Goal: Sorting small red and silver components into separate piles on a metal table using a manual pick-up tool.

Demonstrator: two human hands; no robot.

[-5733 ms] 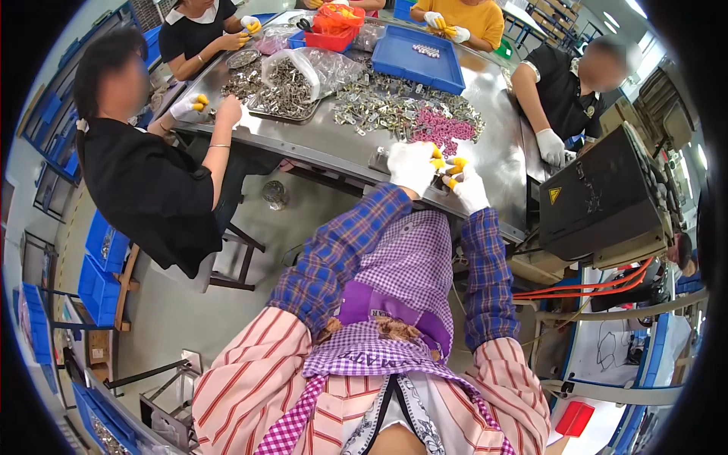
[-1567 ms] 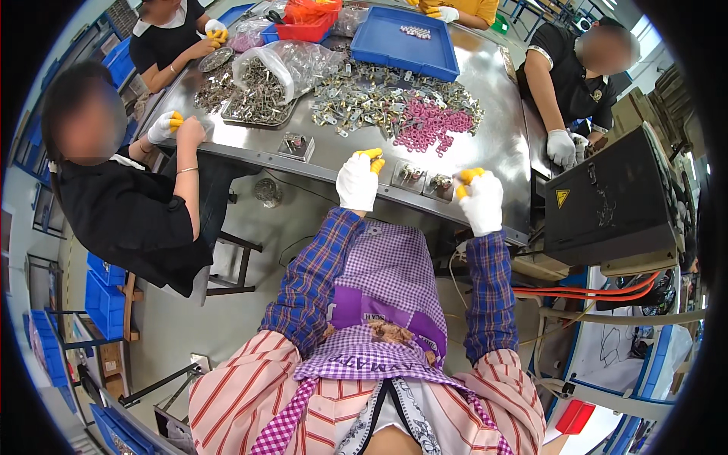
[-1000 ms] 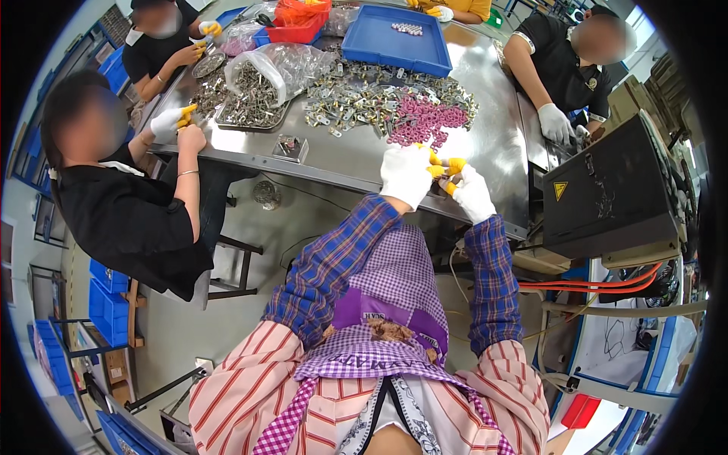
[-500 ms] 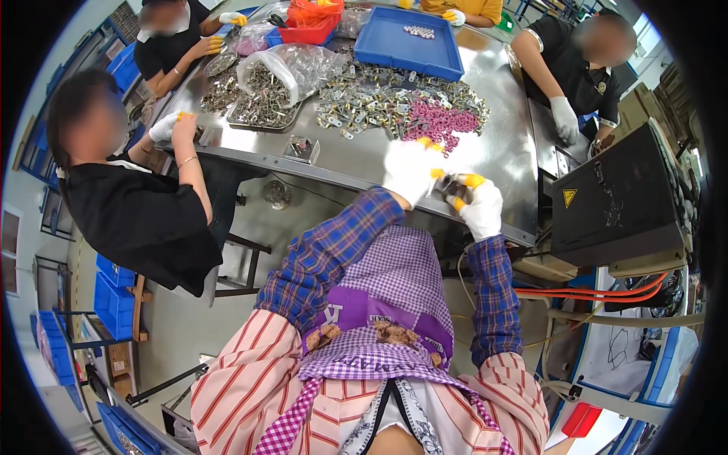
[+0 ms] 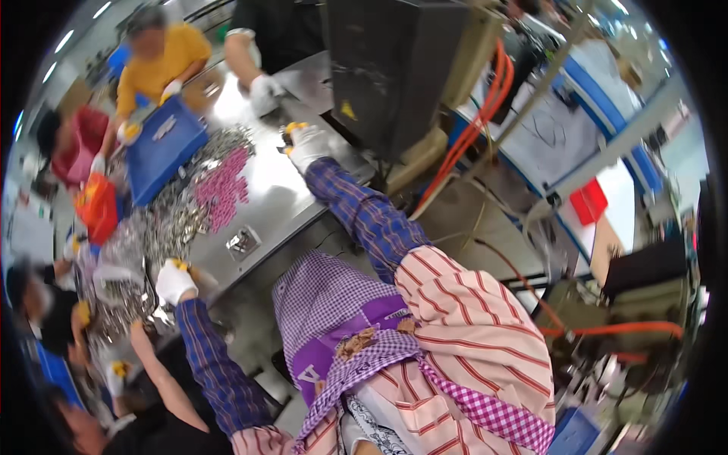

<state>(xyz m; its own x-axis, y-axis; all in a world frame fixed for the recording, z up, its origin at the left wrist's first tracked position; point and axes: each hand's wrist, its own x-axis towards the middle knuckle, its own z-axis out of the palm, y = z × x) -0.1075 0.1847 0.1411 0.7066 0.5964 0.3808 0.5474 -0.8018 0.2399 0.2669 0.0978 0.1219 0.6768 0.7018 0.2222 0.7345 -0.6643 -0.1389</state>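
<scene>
My right hand [image 5: 307, 148], in a white glove with yellow fingertips, is over the far right part of the steel table [image 5: 262, 208]. Its fingers are closed on a small dark metal part [image 5: 287, 138], whose exact kind I cannot make out. My left hand [image 5: 176, 282], gloved alike, is at the table's left front, close to loose metal parts [image 5: 121, 292]; its fingertips are blurred, so a hold cannot be made out. Between my hands lie a heap of pink rings [image 5: 221, 189] and a small clear box [image 5: 243, 243] with metal pieces in it.
A blue tray [image 5: 163, 148] and a red-orange container [image 5: 97, 208] stand farther back. A co-worker's gloved hand [image 5: 265, 95] is just beyond my right hand. A dark cabinet [image 5: 394, 76] rises at the table's right end, with orange hoses [image 5: 470, 125] beside it.
The view has swung to the right. My hands, close together before at the table's front edge, are now far apart: the right with the dark part to the right, the left toward the left.
</scene>
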